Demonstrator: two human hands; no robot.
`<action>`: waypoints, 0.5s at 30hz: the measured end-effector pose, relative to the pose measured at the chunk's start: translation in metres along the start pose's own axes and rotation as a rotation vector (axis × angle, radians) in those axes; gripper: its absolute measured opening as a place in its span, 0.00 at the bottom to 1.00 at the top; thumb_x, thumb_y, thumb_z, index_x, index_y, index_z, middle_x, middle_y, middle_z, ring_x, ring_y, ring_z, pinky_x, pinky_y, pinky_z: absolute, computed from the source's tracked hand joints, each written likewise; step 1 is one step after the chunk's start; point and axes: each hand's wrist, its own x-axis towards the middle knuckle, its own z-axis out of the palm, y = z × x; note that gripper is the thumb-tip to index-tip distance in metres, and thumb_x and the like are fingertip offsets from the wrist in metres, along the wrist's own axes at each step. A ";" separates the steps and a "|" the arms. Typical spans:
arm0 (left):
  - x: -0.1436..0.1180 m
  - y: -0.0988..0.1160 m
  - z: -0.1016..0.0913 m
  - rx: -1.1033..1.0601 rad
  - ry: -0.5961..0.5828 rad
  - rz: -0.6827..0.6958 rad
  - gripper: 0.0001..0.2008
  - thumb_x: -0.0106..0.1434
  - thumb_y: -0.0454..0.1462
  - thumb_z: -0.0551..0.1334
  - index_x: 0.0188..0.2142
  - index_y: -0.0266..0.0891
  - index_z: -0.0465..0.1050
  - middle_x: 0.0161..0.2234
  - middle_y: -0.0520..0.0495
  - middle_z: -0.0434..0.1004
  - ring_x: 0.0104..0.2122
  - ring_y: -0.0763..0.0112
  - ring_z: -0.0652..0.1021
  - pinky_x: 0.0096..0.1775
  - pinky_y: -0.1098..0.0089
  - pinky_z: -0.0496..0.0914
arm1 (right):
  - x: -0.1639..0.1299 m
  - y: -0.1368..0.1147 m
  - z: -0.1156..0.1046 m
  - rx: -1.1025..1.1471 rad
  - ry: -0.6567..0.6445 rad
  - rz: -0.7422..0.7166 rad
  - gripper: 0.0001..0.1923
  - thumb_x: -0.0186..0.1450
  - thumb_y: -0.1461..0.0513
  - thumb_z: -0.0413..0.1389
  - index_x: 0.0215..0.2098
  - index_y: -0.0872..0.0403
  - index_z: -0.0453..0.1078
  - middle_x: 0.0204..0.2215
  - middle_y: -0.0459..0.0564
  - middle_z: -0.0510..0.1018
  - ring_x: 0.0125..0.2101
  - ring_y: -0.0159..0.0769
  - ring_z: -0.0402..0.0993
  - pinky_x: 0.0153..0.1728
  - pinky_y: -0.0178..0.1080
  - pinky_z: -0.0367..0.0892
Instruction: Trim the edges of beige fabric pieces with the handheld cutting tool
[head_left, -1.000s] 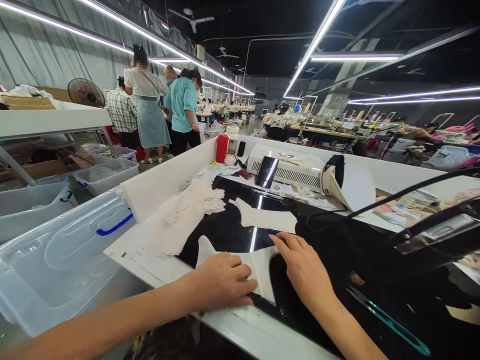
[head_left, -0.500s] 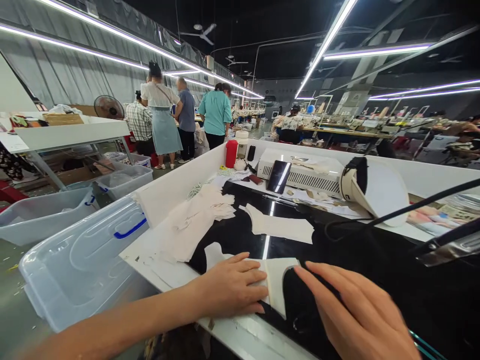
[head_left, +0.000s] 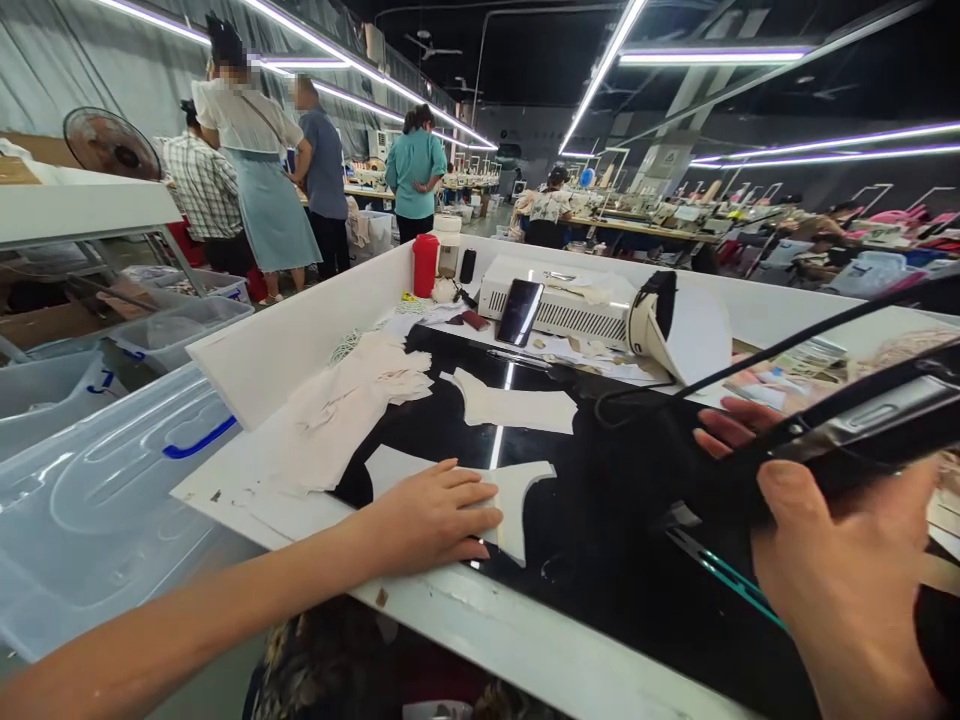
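My left hand [head_left: 439, 515] lies flat, fingers stretched, on a pale cut fabric piece [head_left: 511, 510] with curved edges at the near side of the glossy black work surface [head_left: 600, 560]. At the right, my right hand [head_left: 844, 570] wraps round a black corded tool [head_left: 922, 395] with a silvery panel; its thumb is on the near side and its fingertips show beyond. Blur and the hand hide the tool's lower part. A second pale cut piece [head_left: 521, 408] lies farther back, apart from both hands.
A heap of pale cut pieces [head_left: 352, 400] lies left. Behind are a phone [head_left: 520, 312], a white vented box [head_left: 577, 300], a red bottle [head_left: 424, 266] and a white cone-shaped object [head_left: 690, 330]. A teal-edged strip [head_left: 731, 580] lies near my right hand. Clear plastic bins [head_left: 97, 500] stand left.
My right hand has left the edge of the near fabric piece and moved right to the black corded tool. My left hand stays on the piece. The view has shifted right and down.
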 end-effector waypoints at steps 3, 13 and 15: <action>0.002 -0.001 -0.005 0.004 -0.020 0.014 0.17 0.74 0.44 0.64 0.57 0.39 0.70 0.59 0.41 0.74 0.59 0.54 0.74 0.63 0.53 0.65 | 0.006 -0.007 0.017 0.182 0.145 0.121 0.26 0.61 0.54 0.68 0.57 0.43 0.72 0.38 0.47 0.79 0.31 0.42 0.79 0.36 0.53 0.79; 0.019 0.010 -0.005 0.047 0.097 0.173 0.05 0.74 0.37 0.63 0.42 0.37 0.74 0.42 0.45 0.79 0.42 0.65 0.78 0.54 0.64 0.72 | -0.027 -0.036 0.052 0.432 0.042 0.113 0.22 0.61 0.58 0.70 0.51 0.49 0.69 0.32 0.44 0.77 0.26 0.37 0.76 0.24 0.42 0.76; 0.025 0.014 -0.005 0.077 0.117 0.217 0.08 0.75 0.35 0.60 0.37 0.36 0.73 0.38 0.46 0.78 0.39 0.66 0.77 0.48 0.67 0.74 | -0.036 -0.042 0.059 0.514 0.027 0.121 0.21 0.62 0.58 0.69 0.50 0.49 0.69 0.31 0.44 0.77 0.25 0.37 0.75 0.22 0.41 0.75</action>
